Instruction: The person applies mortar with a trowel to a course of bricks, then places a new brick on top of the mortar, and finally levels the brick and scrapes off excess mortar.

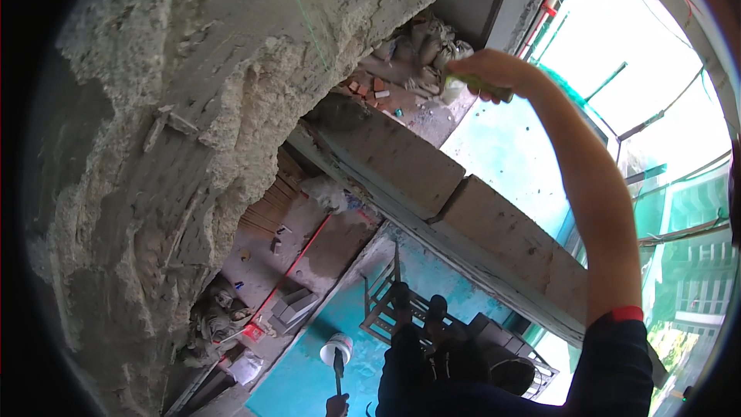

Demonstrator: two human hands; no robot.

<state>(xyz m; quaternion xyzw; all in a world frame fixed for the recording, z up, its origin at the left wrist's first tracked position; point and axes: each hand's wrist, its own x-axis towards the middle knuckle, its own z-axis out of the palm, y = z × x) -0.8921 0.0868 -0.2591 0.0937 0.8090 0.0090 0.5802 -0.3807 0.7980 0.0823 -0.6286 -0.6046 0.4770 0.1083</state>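
My right arm is raised and stretched forward, and my right hand (505, 77) is closed around a yellow-green bar-shaped thing (480, 86), whose kind I cannot make out. It is held out past the beam, right of the rough wall. Low in the view, my left hand (337, 405) grips a dark, long, narrow tool (339, 363) that points away from me. The tool's tip overlaps a white bucket (336, 348) standing lower down; whether they touch I cannot tell. A rough grey concrete wall (247, 108) with chipped plaster and a thin green line fills the left.
My feet are on a metal platform (382, 310) above a turquoise floor. A concrete beam (394, 150) crosses the middle. Grey blocks (293, 307), sacks (428, 42) and broken bricks (369, 91) lie below. Green netting (698, 274) hangs at the right by bright openings.
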